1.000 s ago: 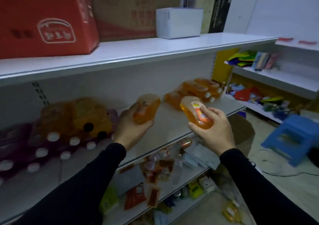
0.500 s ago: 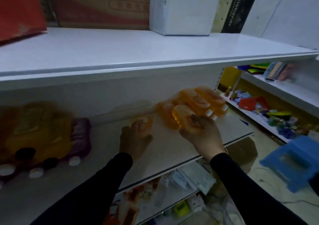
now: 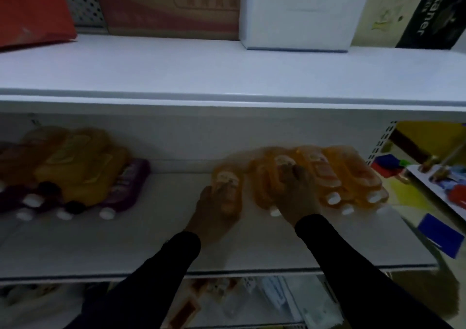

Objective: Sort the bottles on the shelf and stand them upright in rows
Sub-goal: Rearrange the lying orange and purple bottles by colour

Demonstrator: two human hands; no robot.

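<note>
On the smooth white shelf (image 3: 126, 248), a flat, clear orange bottle (image 3: 227, 190) is gripped by the left hand (image 3: 214, 210); another orange bottle (image 3: 274, 177), lying among similar white-capped ones, is clasped by the right hand (image 3: 297, 197).

Both arms in black sleeves reach forward; left hand (image 3: 214, 210) and right hand (image 3: 295, 192) each curl, fingers closed, palm down.

shelf (image 3: 126, 248): bottle pile (image 3: 75, 174) laid at left | bottle group (image 3: 335, 174) laid at right, against back wall | hands placed on bottles between and at right group | boxes (image 3: 297, 13) set on shelf above
</note>
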